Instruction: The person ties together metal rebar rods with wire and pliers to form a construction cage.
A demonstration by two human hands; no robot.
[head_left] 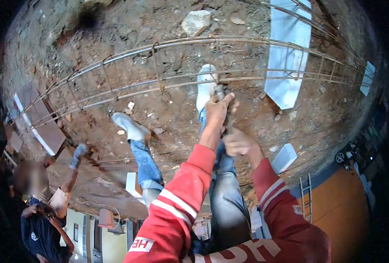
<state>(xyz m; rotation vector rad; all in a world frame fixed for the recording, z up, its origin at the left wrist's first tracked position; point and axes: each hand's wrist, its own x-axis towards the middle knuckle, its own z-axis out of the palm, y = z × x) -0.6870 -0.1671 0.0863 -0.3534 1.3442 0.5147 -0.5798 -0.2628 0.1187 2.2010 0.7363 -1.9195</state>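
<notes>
My left hand is closed around a grey metal tool, whose kind I cannot make out. The tool's upper end is close to the lower bars of a long steel rebar cage, above a pale boot. Below and to the right, my right hand is smeared by motion. Its fingers look curled in near the tool's lower end, and what they hold is hidden. Both arms wear red sleeves with white stripes.
The rebar cage curves across muddy ground. A pale blue-white slab lies under it at right, a brown board at left. White blocks stand nearby. Another person is at lower left; a boot stands beside me.
</notes>
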